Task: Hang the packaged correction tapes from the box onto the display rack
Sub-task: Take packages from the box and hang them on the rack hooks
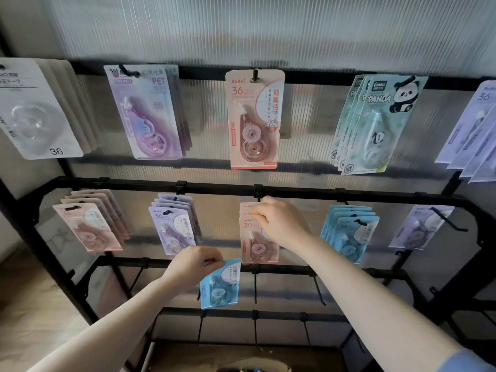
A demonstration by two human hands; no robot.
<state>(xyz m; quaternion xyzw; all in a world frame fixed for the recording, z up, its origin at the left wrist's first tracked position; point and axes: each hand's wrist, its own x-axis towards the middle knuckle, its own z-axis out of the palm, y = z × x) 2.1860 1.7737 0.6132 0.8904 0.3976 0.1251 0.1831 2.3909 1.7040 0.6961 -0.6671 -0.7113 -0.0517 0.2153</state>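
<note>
My left hand (pixel 193 267) pinches the top of a blue packaged correction tape (pixel 220 287), which hangs below it in front of the lower rack bars. My right hand (pixel 279 224) grips the top of a pink packaged correction tape (pixel 253 242) at the middle hook of the second row, with a few more pink packs stacked behind it. The black display rack (pixel 214 188) holds other packs: a single pink one (pixel 255 119) above, blue ones (pixel 349 234) to the right, purple ones (pixel 174 226) to the left. The box is barely visible at the bottom edge.
The top row carries white packs (pixel 35 111), purple packs (pixel 150 114), panda packs (pixel 375 124) and lilac packs (pixel 475 130). Bare hooks (pixel 318 288) stick out on the lower rows, and a long bare hook (pixel 448 220) at the right. A ribbed translucent panel backs the rack.
</note>
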